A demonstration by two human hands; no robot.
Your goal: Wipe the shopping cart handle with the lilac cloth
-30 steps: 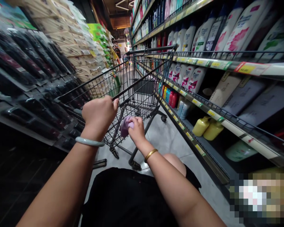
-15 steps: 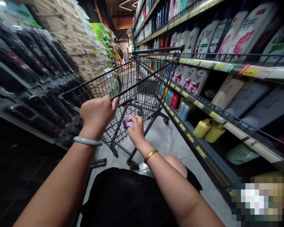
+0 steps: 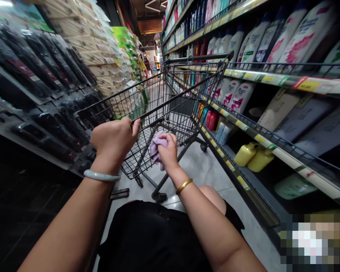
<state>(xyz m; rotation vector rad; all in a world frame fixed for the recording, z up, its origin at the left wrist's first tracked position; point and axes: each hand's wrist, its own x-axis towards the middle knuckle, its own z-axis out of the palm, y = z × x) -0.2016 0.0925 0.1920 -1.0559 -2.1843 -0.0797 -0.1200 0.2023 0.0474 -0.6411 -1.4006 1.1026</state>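
Note:
A black wire shopping cart [image 3: 184,88] stands in front of me, its handle at the far right end. My left hand [image 3: 116,138] is closed around the cart's near top rail. In my right hand [image 3: 167,149] is a crumpled purple cloth [image 3: 156,148], gripped by closed fingers just outside the cart's wire side. I cannot tell whether the cloth touches the wires. A pale bangle [image 3: 102,175] circles my left wrist, and a gold bangle [image 3: 184,186] circles the right one.
Shelves of shampoo bottles [image 3: 297,41] line the right side, with yellow bottles [image 3: 245,153] lower down. Packaged goods [image 3: 36,60] hang along the left, beside stacked wrapped packs [image 3: 82,45]. Grey tiled floor [image 3: 212,166] lies beneath the cart's wheels.
My right hand has moved slightly up and right with the cloth, and more of the cloth shows. My left hand stays on the rail. The view has shifted a little.

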